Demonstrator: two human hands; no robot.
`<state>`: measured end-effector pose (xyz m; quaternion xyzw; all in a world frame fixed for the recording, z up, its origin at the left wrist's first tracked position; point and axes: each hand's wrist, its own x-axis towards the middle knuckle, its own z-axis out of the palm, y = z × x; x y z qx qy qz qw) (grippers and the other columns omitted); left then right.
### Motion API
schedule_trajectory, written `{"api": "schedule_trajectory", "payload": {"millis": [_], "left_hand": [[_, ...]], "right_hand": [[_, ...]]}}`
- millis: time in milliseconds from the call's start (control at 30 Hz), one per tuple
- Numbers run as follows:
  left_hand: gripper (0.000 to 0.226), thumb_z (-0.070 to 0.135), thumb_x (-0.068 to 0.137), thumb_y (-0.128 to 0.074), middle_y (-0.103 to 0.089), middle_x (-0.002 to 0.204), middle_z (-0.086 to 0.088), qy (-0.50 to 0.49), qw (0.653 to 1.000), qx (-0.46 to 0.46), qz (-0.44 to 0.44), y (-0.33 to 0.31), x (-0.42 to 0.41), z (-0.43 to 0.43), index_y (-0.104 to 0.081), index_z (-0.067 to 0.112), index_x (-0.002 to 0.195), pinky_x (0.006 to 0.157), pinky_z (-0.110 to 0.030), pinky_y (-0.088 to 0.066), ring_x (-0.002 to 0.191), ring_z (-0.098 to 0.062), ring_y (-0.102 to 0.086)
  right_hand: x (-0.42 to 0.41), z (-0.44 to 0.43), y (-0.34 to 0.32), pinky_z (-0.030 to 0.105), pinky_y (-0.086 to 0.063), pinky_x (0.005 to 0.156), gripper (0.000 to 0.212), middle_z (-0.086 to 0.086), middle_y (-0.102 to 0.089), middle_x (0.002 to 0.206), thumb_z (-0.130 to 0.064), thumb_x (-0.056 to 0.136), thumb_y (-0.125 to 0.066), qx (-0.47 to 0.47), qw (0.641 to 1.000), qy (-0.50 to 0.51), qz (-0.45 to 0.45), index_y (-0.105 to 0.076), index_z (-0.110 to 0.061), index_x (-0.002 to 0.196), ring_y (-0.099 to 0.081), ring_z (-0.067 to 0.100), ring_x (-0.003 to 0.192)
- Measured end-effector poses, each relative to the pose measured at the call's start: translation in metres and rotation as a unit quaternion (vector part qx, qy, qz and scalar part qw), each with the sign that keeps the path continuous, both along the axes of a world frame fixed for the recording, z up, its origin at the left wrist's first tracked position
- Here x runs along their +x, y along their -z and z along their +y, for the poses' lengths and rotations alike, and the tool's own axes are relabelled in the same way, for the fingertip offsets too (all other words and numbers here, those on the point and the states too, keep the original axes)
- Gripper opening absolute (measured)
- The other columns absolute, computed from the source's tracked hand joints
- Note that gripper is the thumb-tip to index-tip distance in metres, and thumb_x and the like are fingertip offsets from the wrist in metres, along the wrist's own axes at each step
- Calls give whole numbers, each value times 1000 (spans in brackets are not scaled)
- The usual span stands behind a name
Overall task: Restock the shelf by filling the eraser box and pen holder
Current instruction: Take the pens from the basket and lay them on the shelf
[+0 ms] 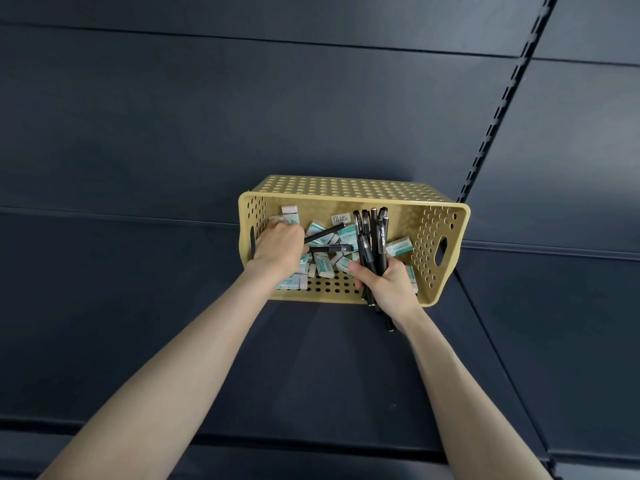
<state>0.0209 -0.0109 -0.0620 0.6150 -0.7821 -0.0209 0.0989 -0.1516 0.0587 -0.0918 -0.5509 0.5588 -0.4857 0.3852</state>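
Note:
A tan perforated basket [440, 237] stands on the dark shelf, holding several white-and-green erasers [348, 233] and black pens. My right hand [389, 284] is closed around a bundle of several black pens [375, 237], their caps pointing up over the basket. My left hand [278, 247] is inside the basket at its left side, gripping two black pens [329, 241] that stick out to the right over the erasers. No eraser box or pen holder is in view.
The dark shelf board [329, 368] extends toward me below the basket. Behind it rises a dark back panel [242, 116]. A slotted upright rail [502, 109] runs diagonally at the right, with another shelf section beyond it.

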Motion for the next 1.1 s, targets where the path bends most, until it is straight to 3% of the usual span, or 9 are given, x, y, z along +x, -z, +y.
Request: {"api": "schedule_trajectory", "payload": {"millis": [233, 433, 533, 600, 733, 833, 900, 1000, 1100], "left_hand": [[27, 30, 92, -60, -68, 98, -8, 24, 997, 52, 44, -2, -4, 0, -68, 5, 100, 81, -38, -49, 93, -26, -62], [23, 28, 92, -60, -65, 97, -8, 34, 996, 65, 46, -3, -10, 9, -64, 6, 98, 81, -37, -46, 93, -26, -60], [21, 26, 95, -55, -65, 95, -7, 34, 994, 34, 99, -4, -11, 19, -61, 8, 101, 75, -34, -44, 86, -23, -58], [19, 23, 96, -53, -66, 92, -6, 31, 979, 25, 202, -7, -12, 31, -63, 7, 100, 73, -32, -44, 81, -21, -59], [15, 20, 94, -56, -67, 85, 0, 17, 901, 29, 432, -5, -9, 68, -69, 11, 95, 71, -24, -44, 78, -12, -60], [17, 14, 93, -58, -70, 85, 2, 36, 825, 53, 561, 1, -14, 97, -70, 22, 85, 74, -16, -47, 80, -8, -63], [27, 11, 94, -57, -72, 82, 4, 63, 798, 69, 595, 5, -18, 109, -69, 31, 80, 79, -23, -50, 83, -14, -66], [32, 11, 95, -54, -71, 84, 4, 80, 799, 79, 591, 10, -22, 118, -65, 37, 81, 78, -26, -51, 80, -11, -61], [20, 14, 96, -52, -62, 99, -19, 83, 832, 88, 542, 17, -19, 119, -67, 19, 85, 76, -21, -49, 81, -17, -57]], "right_hand": [[0, 0, 0, 16, -41, 57, 22, -5, -56, 54, -21, 86, -66, -2, 1000, 6, 5, -57, -8, 72, -50, 8, 53], [-2, -2, 2, 23, -45, 66, 18, -2, -61, 58, -20, 87, -65, 1, 1000, 7, -20, -60, -7, 76, -56, 12, 62], [-1, -1, 1, 15, -45, 68, 15, -3, -67, 64, -20, 88, -64, -1, 999, 7, -32, -63, -6, 87, -61, 4, 66], [1, 2, 1, 11, -47, 70, 10, -2, -70, 69, -17, 88, -64, -13, 998, 4, -54, -62, -7, 90, -65, 2, 71], [9, 12, -5, 23, -54, 67, 18, 8, -73, 82, -10, 88, -62, -36, 990, -14, -133, -63, 7, 96, -71, 20, 73], [17, 22, -11, 27, -51, 57, 11, 7, -68, 69, -10, 88, -63, -44, 985, -21, -167, -64, 1, 89, -63, 20, 58], [21, 30, -13, 27, -46, 52, 12, 4, -60, 57, -12, 87, -64, -39, 981, -22, -190, -63, -7, 76, -54, 17, 50], [23, 38, -15, 31, -50, 55, 14, 4, -60, 59, -15, 83, -67, -5, 972, -25, -232, -64, -10, 70, -57, 19, 54], [24, 44, -14, 36, -55, 65, 9, 8, -68, 74, -19, 78, -69, 26, 961, -55, -271, -69, -10, 79, -66, 25, 70]]}}
